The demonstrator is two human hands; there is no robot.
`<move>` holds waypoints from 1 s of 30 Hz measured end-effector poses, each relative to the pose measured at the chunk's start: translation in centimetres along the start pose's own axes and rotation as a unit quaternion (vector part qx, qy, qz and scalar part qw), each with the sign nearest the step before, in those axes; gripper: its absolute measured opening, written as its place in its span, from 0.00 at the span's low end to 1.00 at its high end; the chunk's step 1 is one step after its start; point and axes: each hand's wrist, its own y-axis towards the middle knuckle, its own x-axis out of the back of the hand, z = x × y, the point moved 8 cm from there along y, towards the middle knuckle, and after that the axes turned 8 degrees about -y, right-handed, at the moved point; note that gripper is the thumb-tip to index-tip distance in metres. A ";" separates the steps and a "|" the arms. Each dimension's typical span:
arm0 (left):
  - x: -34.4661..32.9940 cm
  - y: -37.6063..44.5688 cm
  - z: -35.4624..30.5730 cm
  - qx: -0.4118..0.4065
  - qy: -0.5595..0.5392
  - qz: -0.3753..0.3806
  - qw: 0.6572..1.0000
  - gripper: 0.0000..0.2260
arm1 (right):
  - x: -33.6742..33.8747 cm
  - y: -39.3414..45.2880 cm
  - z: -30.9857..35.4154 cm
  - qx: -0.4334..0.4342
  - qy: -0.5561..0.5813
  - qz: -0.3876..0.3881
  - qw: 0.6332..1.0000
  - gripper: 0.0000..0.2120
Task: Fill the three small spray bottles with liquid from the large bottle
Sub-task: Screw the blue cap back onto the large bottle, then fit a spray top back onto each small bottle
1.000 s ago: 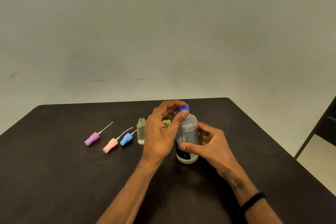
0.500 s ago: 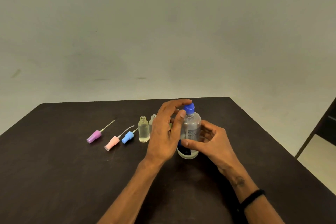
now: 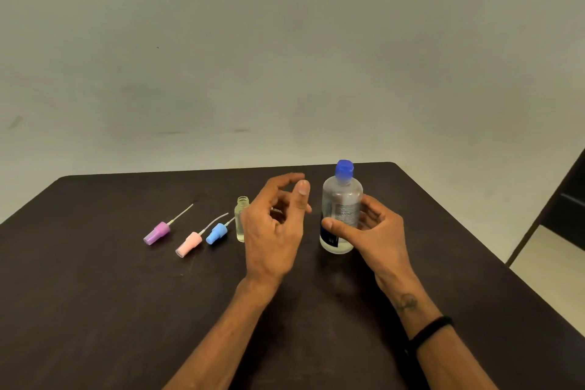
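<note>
While the right hand (image 3: 373,231) grips the large bottle (image 3: 341,215), the left hand (image 3: 275,231) has let go.

dark table (image 3: 95,310), lg bottle (image 3: 342,209), sm bottle (image 3: 241,218), 3 spray caps (image 3: 157,233)

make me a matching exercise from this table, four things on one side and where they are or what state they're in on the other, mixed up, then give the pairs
Things:
1. purple sprayer
2. blue sprayer
3. large bottle
4. small bottle

States or places:
A. upright, capped, held by the right hand
B. upright, open neck, partly behind the left hand
C. lying farthest left on the table
D. lying right beside the small bottle

Pairs: 1-C, 2-D, 3-A, 4-B
</note>
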 end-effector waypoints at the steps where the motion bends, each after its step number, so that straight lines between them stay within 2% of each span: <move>1: 0.2 0.0 0.1 -0.001 -0.002 -0.011 1.000 0.14 | 0.2 0.1 0.0 -0.001 0.000 -0.008 1.000 0.32; 5: 2.8 0.6 -0.2 0.001 -0.004 -0.114 0.994 0.25 | 0.7 0.4 -0.2 -0.006 0.006 -0.029 1.000 0.30; 8: 5.7 1.4 -0.6 -0.003 -0.003 -0.187 0.982 0.26 | 1.0 0.4 -0.5 -0.008 0.006 -0.051 0.999 0.30; 11: 8.7 1.6 0.0 -0.002 0.047 -0.199 0.979 0.25 | 1.1 0.4 -0.8 -0.008 -0.004 -0.060 0.998 0.34; 14: 11.6 0.9 1.4 0.013 0.139 -0.176 0.975 0.22 | 1.2 0.3 -0.8 -0.011 -0.031 -0.058 0.998 0.37; 17: 13.8 0.4 2.3 0.008 0.241 -0.119 0.963 0.16 | 1.2 0.0 -0.3 -0.002 -0.044 -0.060 0.997 0.42; 19: 14.5 0.4 3.2 0.030 0.276 -0.074 0.958 0.10 | 1.7 -0.4 0.6 0.015 -0.052 -0.103 0.993 0.47; 20: 14.7 0.4 3.7 0.046 0.294 -0.056 0.953 0.10 | 2.2 -0.7 1.2 0.033 -0.065 -0.135 0.988 0.47; 23: 14.3 0.2 4.9 0.070 0.333 -0.006 0.940 0.18 | 3.6 -2.2 3.3 0.111 -0.090 -0.228 0.963 0.37; 25: 13.9 -0.1 5.2 0.068 0.371 0.022 0.926 0.19 | 3.9 -3.0 4.4 0.159 -0.107 -0.263 0.946 0.32; 30: 14.2 -0.4 6.0 0.098 0.429 0.062 0.896 0.19 | 2.8 -4.4 6.4 0.239 -0.168 -0.278 0.915 0.25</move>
